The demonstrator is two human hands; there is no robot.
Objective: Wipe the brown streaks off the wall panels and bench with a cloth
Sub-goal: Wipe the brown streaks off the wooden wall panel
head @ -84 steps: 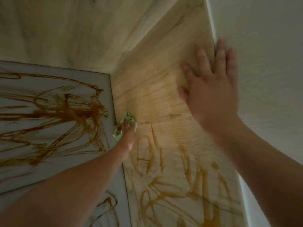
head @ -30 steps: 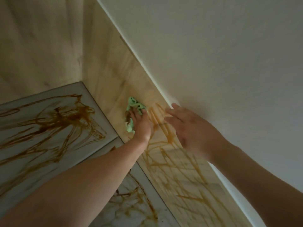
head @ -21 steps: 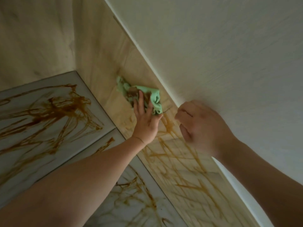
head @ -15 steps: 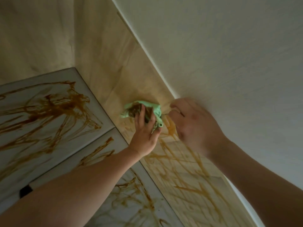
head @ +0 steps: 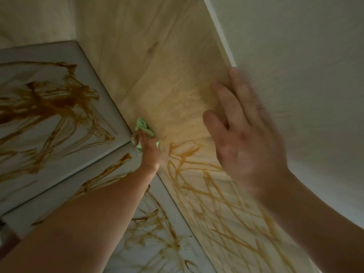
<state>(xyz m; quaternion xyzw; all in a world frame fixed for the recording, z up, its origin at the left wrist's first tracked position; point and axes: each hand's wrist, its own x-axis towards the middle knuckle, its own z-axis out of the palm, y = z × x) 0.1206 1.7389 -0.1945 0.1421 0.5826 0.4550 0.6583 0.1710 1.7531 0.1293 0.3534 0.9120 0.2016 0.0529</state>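
Presses a crumpled green cloth (head: 142,126) against the wooden panel (head: 167,75) with the left hand (head: 151,149), low in the corner where the wood meets the upper grey panel (head: 19,56), just above the seam to the lower grey panel (head: 171,200). Lays the left fingers (head: 140,135) along the cloth, close together and fairly straight as far as the blur allows, with green folds poking out beyond the fingertips and at either side of the hand. Holds the right hand (head: 246,146) nearer the camera, palm turned to the wooden panel, fingers (head: 242,91) straight and slightly parted, thumb spread out to the left. Cannot tell through the motion blur whether the palm touches the wood or hovers just off it. Reaches with the longest right fingertip to the lower end of the white trim strip (head: 218,26) between the wooden panel and the white wall (head: 295,56). Faces bare-looking, faintly smeared wood above and around the cloth. Faces brown streaks (head: 206,194) beginning just right of the left hand and looping down across the lower part of the wooden panel. Looks on thicker brown scrawls over both grey panels, not yet wiped.
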